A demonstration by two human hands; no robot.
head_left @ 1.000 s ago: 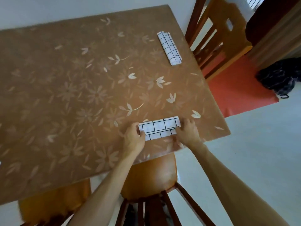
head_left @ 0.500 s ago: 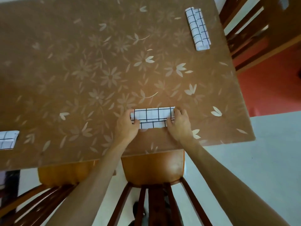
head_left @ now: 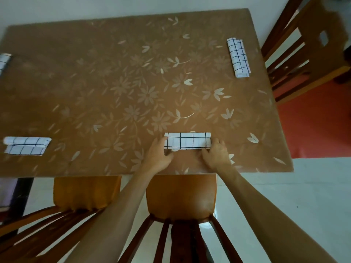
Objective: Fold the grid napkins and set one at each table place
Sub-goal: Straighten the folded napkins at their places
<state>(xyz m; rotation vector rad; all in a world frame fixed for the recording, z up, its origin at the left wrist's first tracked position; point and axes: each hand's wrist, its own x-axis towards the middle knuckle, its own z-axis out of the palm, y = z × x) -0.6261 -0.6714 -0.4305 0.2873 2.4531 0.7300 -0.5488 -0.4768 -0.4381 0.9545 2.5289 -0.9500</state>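
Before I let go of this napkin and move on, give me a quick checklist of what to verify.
1. Held napkin folded into a strip: ok.
2. It lies on the table, in front of the near chair: ok.
3. Left hand and right hand at its two ends: ok. Pinching or only pressing: cannot tell.
4. Right-side napkin folded and in place: ok.
5. Near-left napkin folded and in place: ok.
6. Far-left napkin: cut off by the picture's edge, so its fold cannot be told.
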